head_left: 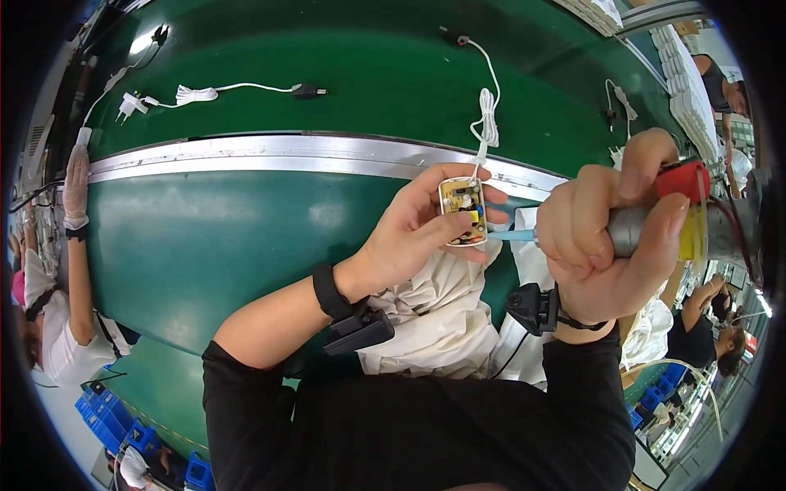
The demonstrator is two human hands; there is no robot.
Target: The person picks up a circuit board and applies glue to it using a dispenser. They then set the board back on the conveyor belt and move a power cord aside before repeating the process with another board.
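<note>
My left hand (393,241) holds a small power-adapter circuit board (457,195) in a white shell, its component side facing up. The thumb lies across the parts and the fingers support it from behind. From the top of the shell a white cable (486,114) runs away over the metal rail. My right hand (585,237) is wrapped round a grey cylindrical tool (629,231) with a red piece (684,182) on its upper side. Its tapered pale-blue nozzle (514,236) points left, with the tip at the board's right edge; whether they touch, I cannot tell.
A metal rail (270,152) separates my green work surface (205,221) from a green belt holding adapters with white cables (196,95). White cloth (442,319) lies below my hands. At far left a co-worker's gloved hand (76,184) reaches the belt. White stacks (684,90) stand at right.
</note>
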